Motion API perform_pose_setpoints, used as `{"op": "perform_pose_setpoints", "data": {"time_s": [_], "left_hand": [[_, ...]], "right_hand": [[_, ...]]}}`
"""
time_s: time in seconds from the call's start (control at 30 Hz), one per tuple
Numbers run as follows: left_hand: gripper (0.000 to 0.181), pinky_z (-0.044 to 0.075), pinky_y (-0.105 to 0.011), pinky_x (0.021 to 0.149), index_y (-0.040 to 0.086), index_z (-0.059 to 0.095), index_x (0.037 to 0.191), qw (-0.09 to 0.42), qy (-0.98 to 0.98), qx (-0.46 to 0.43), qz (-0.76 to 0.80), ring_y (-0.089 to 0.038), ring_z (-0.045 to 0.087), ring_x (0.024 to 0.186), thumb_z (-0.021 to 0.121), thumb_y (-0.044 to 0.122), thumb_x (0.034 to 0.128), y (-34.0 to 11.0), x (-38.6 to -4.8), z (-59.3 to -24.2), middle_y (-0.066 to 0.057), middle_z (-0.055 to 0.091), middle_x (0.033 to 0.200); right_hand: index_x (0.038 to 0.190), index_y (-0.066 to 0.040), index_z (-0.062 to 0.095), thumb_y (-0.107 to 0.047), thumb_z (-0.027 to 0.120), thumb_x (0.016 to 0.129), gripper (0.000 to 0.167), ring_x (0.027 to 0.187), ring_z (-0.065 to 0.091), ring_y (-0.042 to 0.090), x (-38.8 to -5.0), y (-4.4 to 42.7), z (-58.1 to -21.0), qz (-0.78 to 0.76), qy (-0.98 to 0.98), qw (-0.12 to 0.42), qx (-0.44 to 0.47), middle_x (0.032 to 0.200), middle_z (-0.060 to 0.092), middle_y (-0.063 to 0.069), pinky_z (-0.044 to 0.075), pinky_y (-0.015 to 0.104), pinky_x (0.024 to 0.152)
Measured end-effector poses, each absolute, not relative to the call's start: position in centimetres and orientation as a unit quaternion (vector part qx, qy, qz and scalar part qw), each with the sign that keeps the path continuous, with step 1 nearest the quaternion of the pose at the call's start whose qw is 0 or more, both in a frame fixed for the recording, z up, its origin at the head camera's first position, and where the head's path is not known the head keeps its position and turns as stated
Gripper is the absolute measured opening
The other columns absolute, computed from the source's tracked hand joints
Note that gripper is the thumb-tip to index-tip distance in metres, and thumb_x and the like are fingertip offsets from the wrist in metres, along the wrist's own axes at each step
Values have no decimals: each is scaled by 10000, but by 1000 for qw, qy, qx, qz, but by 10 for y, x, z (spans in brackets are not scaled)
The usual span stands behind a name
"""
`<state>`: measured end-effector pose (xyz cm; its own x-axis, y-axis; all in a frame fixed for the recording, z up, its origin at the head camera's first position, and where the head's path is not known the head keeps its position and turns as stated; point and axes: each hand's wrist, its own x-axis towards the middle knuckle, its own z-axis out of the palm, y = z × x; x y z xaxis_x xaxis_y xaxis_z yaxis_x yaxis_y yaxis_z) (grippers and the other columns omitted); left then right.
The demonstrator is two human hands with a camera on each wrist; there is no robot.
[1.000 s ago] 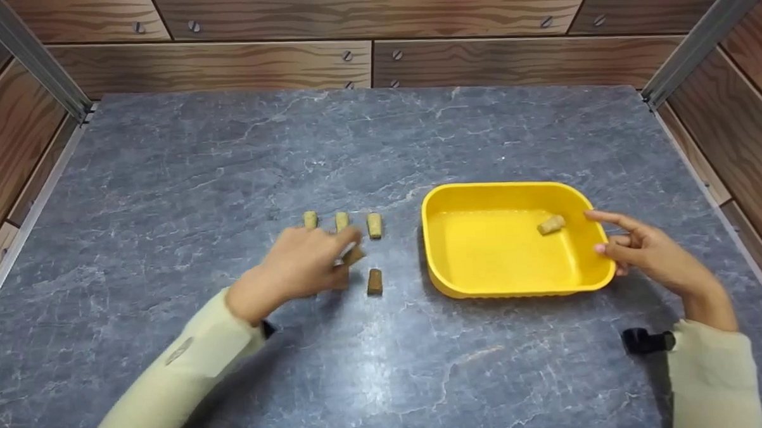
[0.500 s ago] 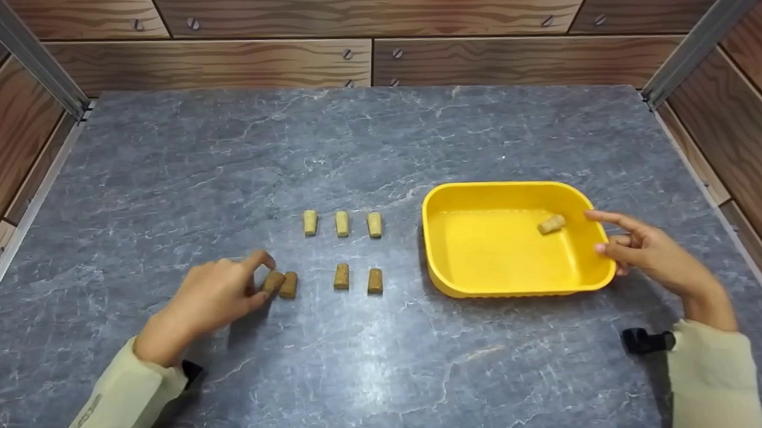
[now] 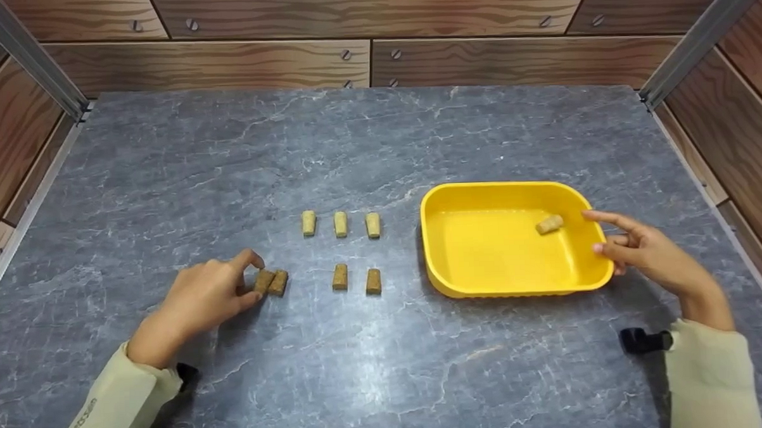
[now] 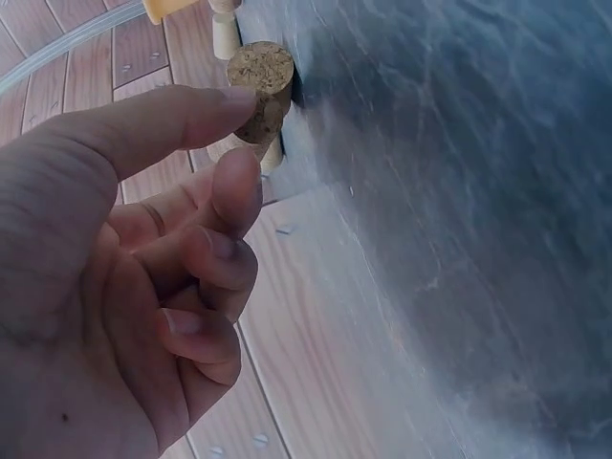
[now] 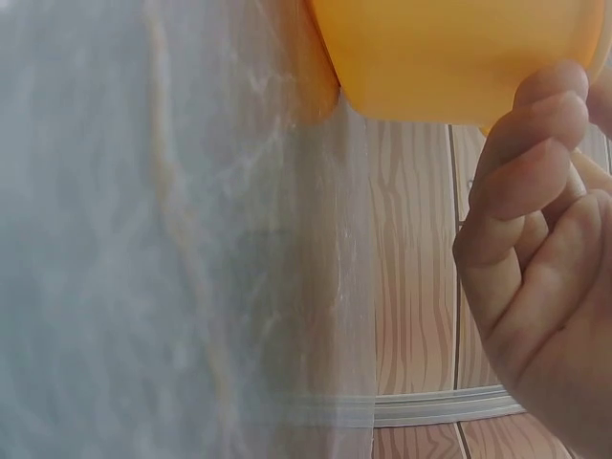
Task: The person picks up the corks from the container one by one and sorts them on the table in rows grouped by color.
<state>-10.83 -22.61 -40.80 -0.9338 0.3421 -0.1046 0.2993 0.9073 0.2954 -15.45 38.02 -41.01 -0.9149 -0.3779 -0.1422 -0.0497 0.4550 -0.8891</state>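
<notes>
My left hand (image 3: 208, 299) pinches a dark brown cork (image 3: 264, 282) between thumb and forefinger at table level. A second dark cork (image 3: 278, 283) leans against its right side. In the left wrist view, the round end of one cork (image 4: 261, 65) shows just past the thumb tip. Two more dark corks, a left one (image 3: 339, 277) and a right one (image 3: 373, 281), lie apart to the right. My right hand (image 3: 652, 255) holds the right wall of a yellow plastic tub (image 3: 520, 291), thumb inside the rim. One pale cork (image 3: 550, 224) lies in the tub.
Behind the dark corks, three pale corks lie in a row: left (image 3: 308, 223), middle (image 3: 340, 224) and right (image 3: 372, 226). Wood-patterned panels (image 3: 211, 66) enclose the grey marbled tabletop (image 3: 353, 145) at the back and sides.
The left hand has let go of one dark cork in the front row and moved left to another. Its cork and the adjoining one have shifted slightly left. The right hand and tub stay put.
</notes>
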Motion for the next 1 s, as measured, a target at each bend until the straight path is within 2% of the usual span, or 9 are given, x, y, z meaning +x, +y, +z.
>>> {"op": "perform_pose_setpoints", "data": {"time_s": [0.5, 0.63, 0.83, 1.0], "left_hand": [[331, 383, -327, 489, 166, 581, 1113, 102, 972, 161, 136, -134, 500, 586, 723, 291, 841, -223, -114, -413, 9, 637, 714], [348, 412, -350, 500, 161, 596, 1096, 105, 974, 153, 129, -142, 548, 617, 731, 346, 834, -225, -114, -412, -12, 665, 760], [405, 401, -361, 501, 142, 617, 1047, 111, 979, 128, 114, -154, 521, 602, 737, 446, 808, -230, -112, -412, -4, 631, 732], [498, 398, -342, 493, 138, 602, 1122, 119, 977, 132, 119, -130, 518, 595, 734, 490, 794, -233, -110, -411, 16, 621, 718]], "right_hand": [[1456, -142, 404, -65, 534, 975, 504, 547, 498, 73, -156, 380, -411, -504, 840, 160, -122, 646, 562, -86, 429, 312, 516], [1459, -142, 402, -68, 537, 975, 508, 548, 499, 74, -156, 380, -412, -503, 841, 161, -119, 646, 564, -84, 432, 307, 519], [1461, -145, 398, -61, 541, 970, 518, 553, 509, 77, -155, 381, -411, -499, 844, 159, -117, 670, 598, -75, 449, 289, 527], [1467, -138, 388, -68, 539, 973, 522, 555, 504, 91, -155, 381, -411, -497, 845, 159, -118, 661, 579, -73, 445, 297, 533]]}}
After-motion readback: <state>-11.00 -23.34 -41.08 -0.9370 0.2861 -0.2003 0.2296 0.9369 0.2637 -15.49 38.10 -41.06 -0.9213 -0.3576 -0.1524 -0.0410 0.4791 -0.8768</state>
